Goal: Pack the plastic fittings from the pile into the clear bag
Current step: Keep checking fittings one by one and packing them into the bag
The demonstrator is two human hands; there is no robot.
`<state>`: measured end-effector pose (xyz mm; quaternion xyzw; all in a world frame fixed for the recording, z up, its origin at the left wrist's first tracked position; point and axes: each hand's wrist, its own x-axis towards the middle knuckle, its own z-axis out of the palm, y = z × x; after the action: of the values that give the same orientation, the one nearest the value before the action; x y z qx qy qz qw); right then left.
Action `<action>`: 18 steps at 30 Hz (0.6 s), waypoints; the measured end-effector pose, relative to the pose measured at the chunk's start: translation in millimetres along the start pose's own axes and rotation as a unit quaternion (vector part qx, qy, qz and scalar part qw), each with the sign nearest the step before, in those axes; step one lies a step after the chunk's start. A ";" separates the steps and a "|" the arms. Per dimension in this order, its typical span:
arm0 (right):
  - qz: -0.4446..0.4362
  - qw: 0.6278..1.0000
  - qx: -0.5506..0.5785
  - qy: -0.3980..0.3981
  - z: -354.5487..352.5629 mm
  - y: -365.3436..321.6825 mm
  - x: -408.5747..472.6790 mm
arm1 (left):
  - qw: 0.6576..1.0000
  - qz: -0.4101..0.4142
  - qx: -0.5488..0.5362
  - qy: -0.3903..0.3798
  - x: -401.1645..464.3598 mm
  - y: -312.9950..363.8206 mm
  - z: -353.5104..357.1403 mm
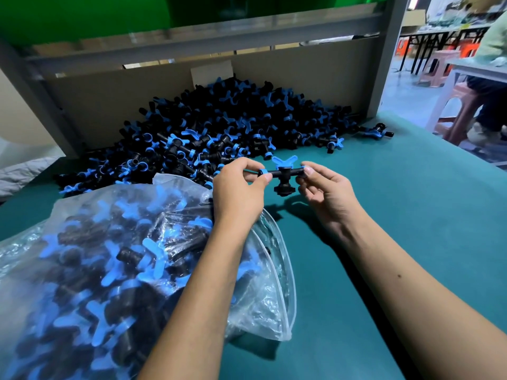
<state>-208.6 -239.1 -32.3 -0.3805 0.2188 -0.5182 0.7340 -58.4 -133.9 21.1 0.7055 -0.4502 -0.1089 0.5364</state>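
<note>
Your biggest risk sits at the back of the worktop [397,215]: the pile [219,127] of black-and-blue fittings leans against the rear board and spills forward, and a careless reach into its front slope could send pieces sliding toward the right edge, where one stray fitting [377,131] already lies apart. Next is the clear bag [115,264], lying on its side along the left edge, well filled, its mouth facing right and gaping just under your left forearm; drag that arm back and you could tip the mouth down and let packed fittings roll out. Smallest is the piece you hold: the fitting [284,174] hangs in the air in front of the pile, above the worktop, beyond the bag's mouth. Your left hand [237,190] pinches its blue-ringed end between thumb and fingertips, and your right hand [326,190] pinches the opposite end the same way, remaining fingers loosely curled. Such light tip grips could slip if you twist it.
</note>
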 end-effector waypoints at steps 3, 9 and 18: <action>0.005 0.999 -0.028 -0.046 3.9 6.3 -2.9 | 0.999 0.007 0.030 -0.026 -0.5 -1.0 0.9; 0.003 0.993 -0.072 -0.095 11.5 8.9 -7.8 | 0.997 0.006 0.058 -0.046 -1.3 -0.8 -0.1; -0.138 0.962 -0.226 0.064 13.2 12.8 -5.4 | 0.999 -0.029 0.003 0.035 -2.4 5.2 0.2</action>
<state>-193.6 -227.5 -34.6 -0.5290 0.3219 -0.5751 0.5346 -62.6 -132.3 24.7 0.7235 -0.4108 -0.0981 0.5460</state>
